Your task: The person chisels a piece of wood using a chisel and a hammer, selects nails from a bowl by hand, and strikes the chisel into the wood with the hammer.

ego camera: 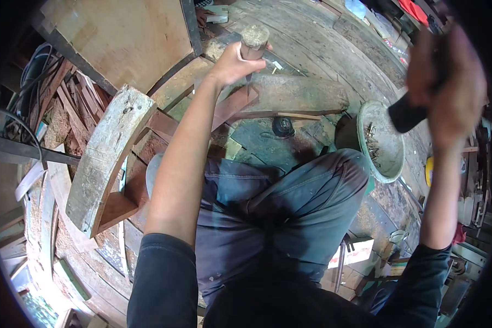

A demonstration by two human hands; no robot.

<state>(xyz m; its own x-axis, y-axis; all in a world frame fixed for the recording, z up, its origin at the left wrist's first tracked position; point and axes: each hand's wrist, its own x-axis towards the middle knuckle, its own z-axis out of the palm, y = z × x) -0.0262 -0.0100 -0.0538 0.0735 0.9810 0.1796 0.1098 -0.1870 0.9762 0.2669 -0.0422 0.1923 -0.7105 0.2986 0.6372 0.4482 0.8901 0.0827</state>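
My left hand [240, 61] grips the wooden handle of a chisel [255, 37], whose struck top is frayed. The thin blade points down onto the end of a reddish wooden board [229, 107], close to a corner. My right hand [451, 86] is raised at the right and blurred by motion. It is closed around a dark tool [408, 112], perhaps a mallet or hammer; its full shape cannot be made out. Beyond the reddish board lies a thick weathered plank [303, 93]. A black tape measure [283, 126] rests on the floor before my knees.
A bucket [389, 139] holding small metal pieces, apparently nails or screws, stands by my right knee. At left, a thick curved timber [110, 160] tops the reddish woodwork. Offcuts [71, 110] and sawdust lie beyond it. Another person's hand [203, 15] shows at the top.
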